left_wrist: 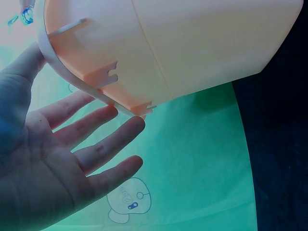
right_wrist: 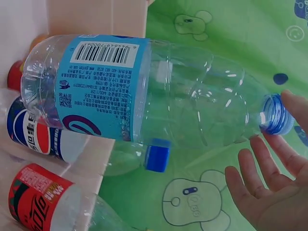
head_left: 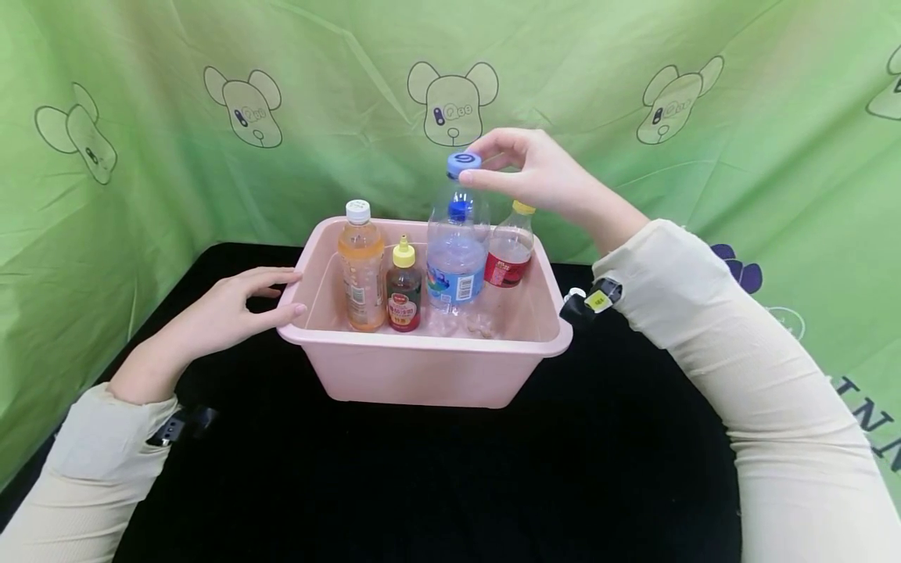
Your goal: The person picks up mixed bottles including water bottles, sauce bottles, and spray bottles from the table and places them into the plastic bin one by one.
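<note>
My right hand pinches the blue cap of a large clear water bottle between thumb and fingers. The bottle stands upright, its lower part inside a pink plastic tub. In the right wrist view its blue label shows a barcode. At the tub's left rim is my left hand, thumb and fingertips touching the edge. From the left wrist view, the left fingers are spread and nearly straight along the rim's underside.
Also in the tub are an orange drink bottle, a sauce bottle with yellow nozzle cap, a red-labelled cola bottle and a blue-capped Pepsi bottle. Beneath lies a black cloth; a green curtain hangs behind.
</note>
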Action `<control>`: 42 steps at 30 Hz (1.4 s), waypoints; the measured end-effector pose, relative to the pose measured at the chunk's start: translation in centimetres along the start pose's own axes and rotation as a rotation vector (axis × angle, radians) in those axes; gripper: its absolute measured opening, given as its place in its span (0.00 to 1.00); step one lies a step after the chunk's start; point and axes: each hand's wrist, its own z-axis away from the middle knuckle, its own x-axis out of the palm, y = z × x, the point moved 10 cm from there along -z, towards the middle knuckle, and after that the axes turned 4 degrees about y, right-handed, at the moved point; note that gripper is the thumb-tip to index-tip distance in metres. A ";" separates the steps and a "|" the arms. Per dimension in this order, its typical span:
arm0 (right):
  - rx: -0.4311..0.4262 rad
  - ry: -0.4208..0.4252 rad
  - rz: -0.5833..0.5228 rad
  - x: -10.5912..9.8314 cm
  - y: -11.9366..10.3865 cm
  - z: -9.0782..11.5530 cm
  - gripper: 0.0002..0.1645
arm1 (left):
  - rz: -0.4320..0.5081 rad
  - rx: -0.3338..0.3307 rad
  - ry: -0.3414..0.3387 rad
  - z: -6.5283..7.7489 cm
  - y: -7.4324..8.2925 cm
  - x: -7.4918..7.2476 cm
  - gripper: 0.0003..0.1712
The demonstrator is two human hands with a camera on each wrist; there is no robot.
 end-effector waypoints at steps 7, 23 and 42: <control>-0.038 -0.062 0.012 1.7 0.3 -0.8 0.20 | 0.010 0.007 0.001 0.0 0.1 0.1 0.32; -0.114 -0.235 0.023 6.2 0.5 -2.0 0.18 | 0.012 -0.004 -0.002 0.0 0.0 0.1 0.33; -0.136 -0.395 0.029 10.0 0.8 -2.6 0.21 | 0.017 0.007 0.001 -0.1 0.2 0.2 0.32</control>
